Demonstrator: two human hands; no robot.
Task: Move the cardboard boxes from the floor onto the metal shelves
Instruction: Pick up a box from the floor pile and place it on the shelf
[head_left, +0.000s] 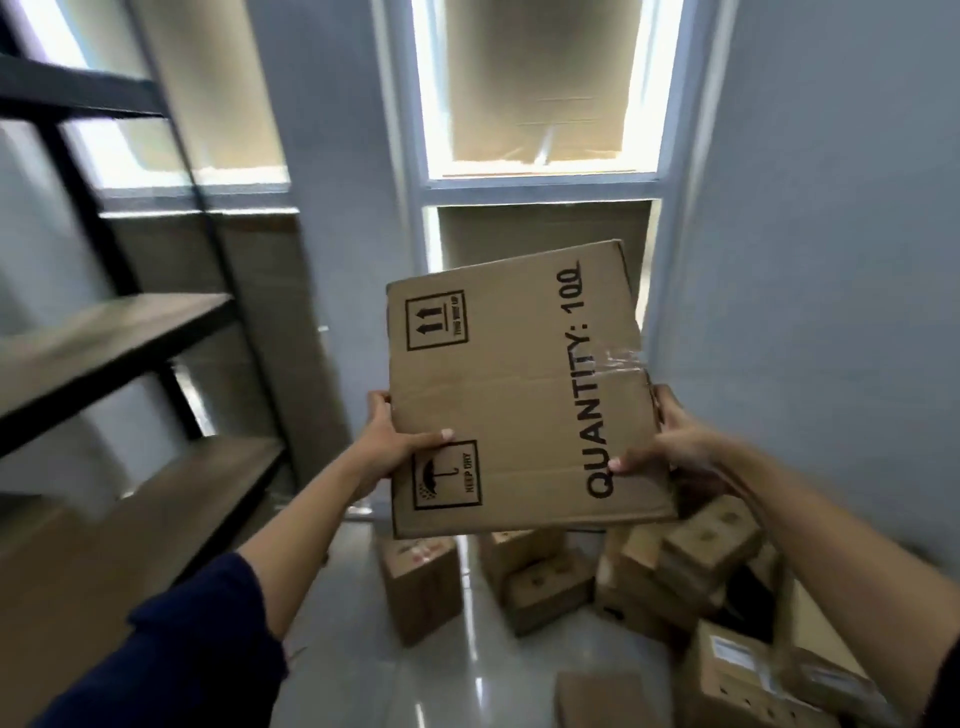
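Cardboard, brown and printed, fills the middle of the head view: a box marked "QUANTITY: 100" is held up in the air, well above the floor and out in front of the person. It is carried by its two opposite edges, probably because it is too wide for one hand and must stay level on the way to the shelves, which stand to the left with their boards bare where visible.

The left hand clamps the left edge, thumb on the printed face and fingers hidden behind. The right hand pinches the right edge the same way, thumb near the lettering. Both arms reach forward and up, elbows bent.

More boxes lie heaped on the floor below, still to be moved.
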